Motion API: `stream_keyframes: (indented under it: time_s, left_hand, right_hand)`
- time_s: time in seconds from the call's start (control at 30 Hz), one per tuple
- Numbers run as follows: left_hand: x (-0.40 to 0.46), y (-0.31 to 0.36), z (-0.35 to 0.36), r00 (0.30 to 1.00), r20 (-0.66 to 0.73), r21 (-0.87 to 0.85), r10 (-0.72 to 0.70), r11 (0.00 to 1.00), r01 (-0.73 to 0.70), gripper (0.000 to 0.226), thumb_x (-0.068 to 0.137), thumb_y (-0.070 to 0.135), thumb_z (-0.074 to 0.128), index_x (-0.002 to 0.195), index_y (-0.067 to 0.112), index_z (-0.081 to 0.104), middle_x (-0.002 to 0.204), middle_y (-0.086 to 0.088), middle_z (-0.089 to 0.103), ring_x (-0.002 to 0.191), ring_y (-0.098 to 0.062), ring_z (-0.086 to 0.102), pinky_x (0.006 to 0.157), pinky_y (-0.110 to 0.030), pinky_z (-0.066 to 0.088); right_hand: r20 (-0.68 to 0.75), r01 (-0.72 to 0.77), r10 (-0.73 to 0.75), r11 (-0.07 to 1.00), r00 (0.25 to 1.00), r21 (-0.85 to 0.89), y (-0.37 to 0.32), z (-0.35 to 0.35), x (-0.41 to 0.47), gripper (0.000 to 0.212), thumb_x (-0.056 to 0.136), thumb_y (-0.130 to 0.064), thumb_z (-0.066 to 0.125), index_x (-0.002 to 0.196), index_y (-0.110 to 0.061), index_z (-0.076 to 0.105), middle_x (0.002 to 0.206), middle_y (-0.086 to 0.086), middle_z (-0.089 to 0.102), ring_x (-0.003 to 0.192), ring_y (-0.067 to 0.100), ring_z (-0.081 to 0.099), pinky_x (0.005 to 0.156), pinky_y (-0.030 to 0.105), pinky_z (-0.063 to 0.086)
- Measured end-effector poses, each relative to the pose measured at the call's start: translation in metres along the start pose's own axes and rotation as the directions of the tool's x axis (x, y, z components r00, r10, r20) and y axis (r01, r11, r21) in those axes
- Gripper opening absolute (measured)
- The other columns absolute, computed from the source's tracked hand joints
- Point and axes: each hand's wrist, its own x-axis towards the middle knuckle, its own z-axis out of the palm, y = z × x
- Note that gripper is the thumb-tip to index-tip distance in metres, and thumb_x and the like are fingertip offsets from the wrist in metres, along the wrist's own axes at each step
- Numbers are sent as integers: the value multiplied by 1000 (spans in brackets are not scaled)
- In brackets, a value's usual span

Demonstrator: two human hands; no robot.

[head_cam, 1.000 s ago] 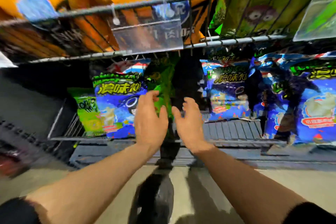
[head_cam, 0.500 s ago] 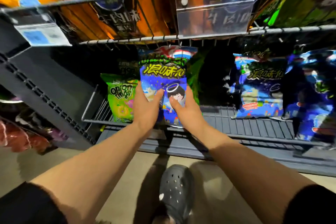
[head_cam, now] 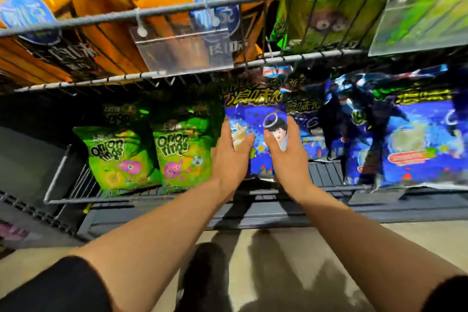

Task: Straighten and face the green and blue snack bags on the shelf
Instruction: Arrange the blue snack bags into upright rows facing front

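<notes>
Both hands hold one glossy blue snack bag with yellow lettering on a green band and a cartoon face (head_cam: pixel 255 132) upright at the front of the lower grey slatted shelf (head_cam: pixel 326 172); the left hand (head_cam: pixel 231 153) clasps its left edge, thumb lying across the front panel and fingers curled behind, while the right hand (head_cam: pixel 286 152) clasps its right edge in the same manner, thumb on the printed face; the bag's front faces the camera and its base sits down between the two wrists, just above the shelf's front rail; immediately left of the left hand stand two bright green crinkled snack bags printed with pink cartoon onions (head_cam: pixel 183 154), (head_cam: pixel 119 157), side by side and touching, both facing forward and leaning slightly back, the outer one close to the grey wire end-guard of the shelf (head_cam: pixel 59 175); to the right of the held bag, further blue bags of the same print (head_cam: pixel 305 129) stand set back in shadow, and a larger blue bag (head_cam: pixel 417 144) at the far right leans forward, partly darkened by shadow; above, a grey wire basket shelf (head_cam: pixel 228 2) holds orange bags (head_cam: pixel 106 7) and green bags (head_cam: pixel 329 15), with a clear plastic price-tag holder (head_cam: pixel 184 50) hanging from its front wire; a dark shoe (head_cam: pixel 205 276) shows on the pale floor below.
</notes>
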Motion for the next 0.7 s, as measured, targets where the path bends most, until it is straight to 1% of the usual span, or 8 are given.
stream_keyframes:
  time_s: [0.1, 0.23, 0.3, 0.4, 0.5, 0.57, 0.63, 0.7]
  left_hand:
    - [-3, 6, 39, 995, 90, -28, -33, 999, 35, 64, 75, 48, 61, 136, 36, 43, 118, 7, 68, 109, -19, 65, 98, -45, 49]
    - [-1, -1, 83, 980, 176, -62, -91, 993, 104, 77, 69, 51, 60, 140, 37, 36, 122, 2, 66, 109, -23, 64, 95, -48, 51]
    - [3, -11, 99, 969, 209, -50, -133, 988, 146, 79, 70, 46, 60, 143, 35, 34, 125, 1, 64, 112, -24, 62, 97, -49, 50]
    - [4, -25, 112, 948, 265, -2, -175, 983, 182, 93, 67, 36, 63, 150, 30, 21, 131, -1, 59, 115, -24, 60, 100, -47, 48]
    - [-1, -26, 116, 927, 330, 96, -180, 983, 157, 83, 86, 5, 59, 153, 19, 12, 128, 5, 52, 112, -15, 53, 89, -19, 47]
    - [1, -26, 118, 918, 363, 137, -161, 983, 119, 72, 94, 0, 52, 152, 17, 14, 123, 6, 49, 112, -13, 50, 78, -8, 42]
    - [5, -28, 114, 915, 362, 177, -178, 977, 121, 69, 96, 13, 53, 152, 29, 16, 118, 2, 58, 103, -19, 56, 83, -23, 47]
    - [9, -32, 107, 904, 382, 166, -192, 976, 138, 69, 96, 17, 56, 151, 35, 17, 120, -6, 64, 97, -24, 63, 90, -41, 53]
  right_hand:
    - [-53, -12, 10, 999, 999, -41, 14, -33, 10, 76, 77, -62, 51, 144, -33, 29, 140, -4, 48, 127, 16, 47, 105, 42, 41]
    - [-95, -66, 56, 992, 994, -110, 30, -68, 27, 71, 82, -46, 56, 144, -25, 30, 130, 6, 51, 118, 23, 52, 100, 40, 43]
    - [-82, -124, 110, 974, 991, -189, 40, -77, 36, 68, 89, -37, 57, 148, -23, 24, 135, 10, 46, 122, 28, 47, 99, 36, 39]
    - [-24, -250, 261, 888, 965, -387, 54, -83, 44, 70, 93, -35, 51, 151, -21, 14, 144, 21, 35, 130, 37, 37, 104, 41, 33]
    - [3, -323, 377, 796, 926, -511, 64, -84, 48, 71, 95, -28, 46, 152, -19, 6, 151, 25, 24, 133, 41, 34, 106, 43, 33]
    - [8, -328, 397, 771, 918, -546, 65, -86, 50, 67, 96, -27, 44, 151, -18, 7, 148, 24, 31, 127, 41, 43, 99, 42, 39]
    - [0, -317, 387, 756, 922, -572, 63, -88, 47, 67, 96, -29, 44, 151, -18, 8, 145, 24, 37, 122, 40, 48, 94, 41, 41]
    - [-19, -270, 324, 752, 946, -601, 62, -89, 40, 76, 94, -34, 49, 152, -18, 2, 144, 26, 34, 124, 41, 45, 97, 42, 40]
